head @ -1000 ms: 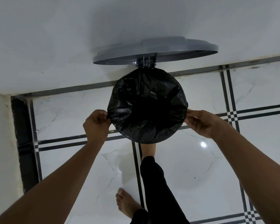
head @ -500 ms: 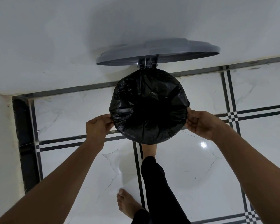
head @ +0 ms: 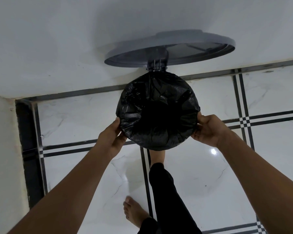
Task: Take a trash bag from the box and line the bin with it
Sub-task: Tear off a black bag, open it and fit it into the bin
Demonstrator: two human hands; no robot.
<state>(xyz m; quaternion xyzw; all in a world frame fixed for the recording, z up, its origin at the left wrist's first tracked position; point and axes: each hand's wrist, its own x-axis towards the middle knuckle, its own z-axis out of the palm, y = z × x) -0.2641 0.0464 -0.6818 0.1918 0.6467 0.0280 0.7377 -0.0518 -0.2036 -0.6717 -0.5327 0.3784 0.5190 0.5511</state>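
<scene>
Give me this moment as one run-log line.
stage: fitting bag | bag: black, over bin mouth | lid: up | left hand: gripping bag edge | right hand: gripping bag edge | foot: at bin base

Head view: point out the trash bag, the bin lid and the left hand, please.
trash bag (head: pixel 157 114), head view, on the dark middle of its open mouth.
bin lid (head: pixel 184 48), head view, on its underside.
left hand (head: pixel 111 135), head view, on the back of the hand at the bag's edge.

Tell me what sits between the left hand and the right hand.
In the head view, the bin's mouth, covered by the black trash bag, fills the stretch between the left hand and the right hand; each hand touches the bag's edge.
</scene>
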